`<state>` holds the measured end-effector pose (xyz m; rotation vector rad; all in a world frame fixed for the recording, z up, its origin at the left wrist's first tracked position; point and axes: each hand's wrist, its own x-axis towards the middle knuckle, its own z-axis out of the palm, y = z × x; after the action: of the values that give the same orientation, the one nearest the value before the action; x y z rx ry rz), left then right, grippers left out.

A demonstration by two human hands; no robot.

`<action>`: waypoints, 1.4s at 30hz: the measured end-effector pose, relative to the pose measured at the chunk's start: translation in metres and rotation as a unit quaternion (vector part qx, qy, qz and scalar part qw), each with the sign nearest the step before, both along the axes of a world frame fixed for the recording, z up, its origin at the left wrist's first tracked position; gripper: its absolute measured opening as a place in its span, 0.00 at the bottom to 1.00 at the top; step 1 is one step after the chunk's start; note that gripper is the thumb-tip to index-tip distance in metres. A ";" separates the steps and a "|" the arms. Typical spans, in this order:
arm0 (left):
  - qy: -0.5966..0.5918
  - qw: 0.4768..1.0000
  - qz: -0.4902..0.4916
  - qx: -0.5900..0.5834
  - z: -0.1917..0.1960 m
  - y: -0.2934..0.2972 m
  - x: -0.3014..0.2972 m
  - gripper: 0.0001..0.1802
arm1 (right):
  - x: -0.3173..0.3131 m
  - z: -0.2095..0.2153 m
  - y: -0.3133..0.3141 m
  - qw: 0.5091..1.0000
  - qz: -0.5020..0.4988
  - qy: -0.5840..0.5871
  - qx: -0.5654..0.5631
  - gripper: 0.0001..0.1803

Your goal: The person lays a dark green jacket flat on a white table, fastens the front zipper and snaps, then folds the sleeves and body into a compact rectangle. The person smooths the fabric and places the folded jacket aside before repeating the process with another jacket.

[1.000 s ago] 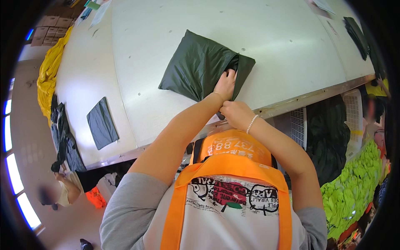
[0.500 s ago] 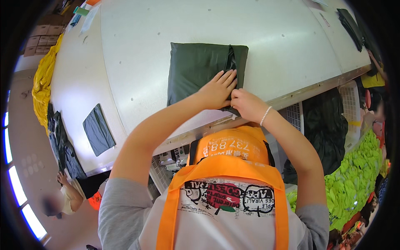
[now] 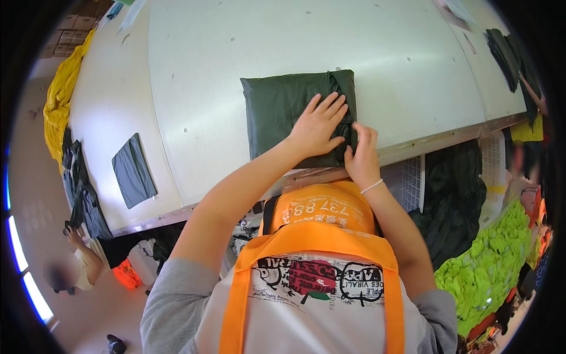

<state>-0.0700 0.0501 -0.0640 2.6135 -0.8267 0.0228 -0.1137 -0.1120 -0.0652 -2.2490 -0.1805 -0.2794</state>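
Note:
A folded dark green garment (image 3: 277,115) of smooth thin fabric lies at the near edge of the white table. My left hand (image 3: 319,127) rests flat on its right part, fingers spread, over a folded strip that runs along that side. My right hand (image 3: 364,154), wearing a thin white bracelet, is at the garment's near right edge. Its thumb and fingers are apart and curved beside the fabric; whether a fingertip touches the cloth is hard to tell.
Another small folded dark piece (image 3: 134,171) lies on the table (image 3: 200,76) at left. Yellow fabric (image 3: 59,106) hangs over the far left edge. Dark fabric (image 3: 451,194) and bright green fabric (image 3: 489,265) are heaped below at right. Another person (image 3: 82,268) stands at lower left.
My right hand has loosened from its pinch at the near right corner and spread its thumb and fingers. The left hand still lies flat on the garment, shifted slightly right in view.

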 end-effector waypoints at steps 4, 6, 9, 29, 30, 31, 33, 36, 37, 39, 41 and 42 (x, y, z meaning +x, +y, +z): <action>-0.020 0.990 0.093 0.106 -0.026 -0.034 -0.001 0.39 | 0.008 -0.016 -0.012 0.989 0.010 0.086 -0.117 0.16; -0.011 0.985 0.124 0.117 -0.027 -0.040 -0.007 0.39 | 0.015 -0.003 -0.014 0.986 0.071 0.077 -0.128 0.15; 0.053 0.991 0.109 0.055 -0.024 -0.030 -0.024 0.37 | -0.001 0.003 -0.018 0.965 0.148 0.135 -0.167 0.16; 0.034 0.990 0.134 0.001 -0.037 0.059 0.056 0.33 | 0.080 -0.040 0.038 0.934 0.173 -0.052 -0.307 0.12; 0.034 0.985 0.155 0.064 -0.044 0.055 0.055 0.32 | 0.085 -0.041 0.039 0.937 0.185 -0.090 -0.281 0.12; 0.048 0.982 0.167 0.075 -0.050 0.052 0.056 0.31 | 0.094 -0.042 0.040 0.948 0.187 -0.046 -0.254 0.12; 0.080 0.975 0.186 0.095 -0.045 0.040 0.058 0.29 | 0.122 -0.043 0.038 0.961 0.185 0.046 -0.201 0.12; 0.120 0.972 0.195 0.061 -0.050 0.038 0.069 0.26 | 0.158 -0.036 0.050 0.958 0.171 0.169 -0.155 0.11; 0.112 0.969 0.216 0.029 -0.052 0.036 0.074 0.22 | 0.168 -0.038 0.051 0.950 0.189 0.175 -0.175 0.11; 0.173 0.951 0.257 -0.012 -0.061 0.038 0.088 0.19 | 0.183 -0.046 0.051 0.934 0.239 0.169 -0.204 0.13; 0.183 0.930 0.313 -0.059 -0.069 0.037 0.097 0.16 | 0.186 -0.041 0.055 0.919 0.232 0.256 -0.188 0.11; 0.212 0.920 0.324 -0.054 -0.072 0.037 0.101 0.16 | 0.187 -0.036 0.058 0.908 0.228 0.300 -0.180 0.11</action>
<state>0.0308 0.0871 -0.1361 2.5219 0.1954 -0.2929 0.0732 -0.0535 -0.1013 -2.4511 -0.4437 0.7475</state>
